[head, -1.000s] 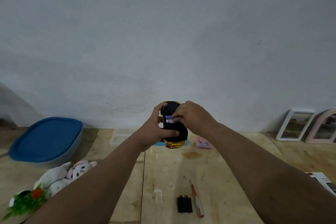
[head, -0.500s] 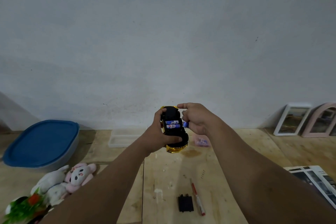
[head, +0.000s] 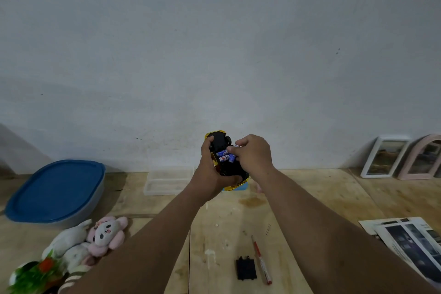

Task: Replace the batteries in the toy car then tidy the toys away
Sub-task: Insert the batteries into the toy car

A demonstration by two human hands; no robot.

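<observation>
The left hand (head: 210,172) grips the upturned black-and-gold toy car (head: 225,161) above the wooden table (head: 310,198). The right hand (head: 253,154), half a second ago beside the car, now pinches a blue-white battery (head: 236,146) at the open bay, beside two seated batteries (head: 224,155). It looks almost filled.

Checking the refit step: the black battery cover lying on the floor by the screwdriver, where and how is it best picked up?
Probably from straight above, pinching the battery cover across its two long side edges. It lies flat on the wooden floor, so only its edges offer purchase. The red screwdriver lies close on its right, so that side is tight.
</observation>
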